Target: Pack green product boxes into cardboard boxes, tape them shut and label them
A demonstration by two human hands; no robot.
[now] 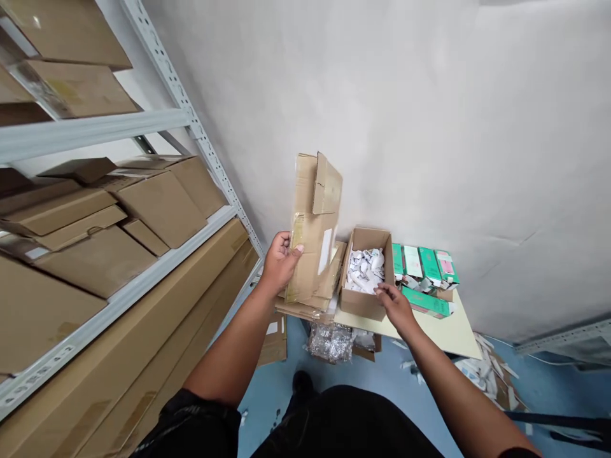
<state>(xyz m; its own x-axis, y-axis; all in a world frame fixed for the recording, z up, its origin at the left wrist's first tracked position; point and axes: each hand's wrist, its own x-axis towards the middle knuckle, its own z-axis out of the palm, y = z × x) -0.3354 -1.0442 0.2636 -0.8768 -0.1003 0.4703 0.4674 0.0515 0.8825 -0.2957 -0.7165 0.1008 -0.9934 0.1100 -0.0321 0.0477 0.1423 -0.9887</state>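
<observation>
My left hand is closed around the left edge of a flattened cardboard box, held upright with one flap folded over and a white label on its face. Against the near right rim of an open cardboard box, the fingers of my right hand are bent and closed on the edge. Crumpled white paper fills much of that open box. More flattened cardboard lies under and behind the piece in my left hand.
Several green boxes sit on the pale table at right. Bubble wrap lies below the table. A metal shelf with cardboard boxes stands left. Paper scraps litter the floor at right; a wall rises behind.
</observation>
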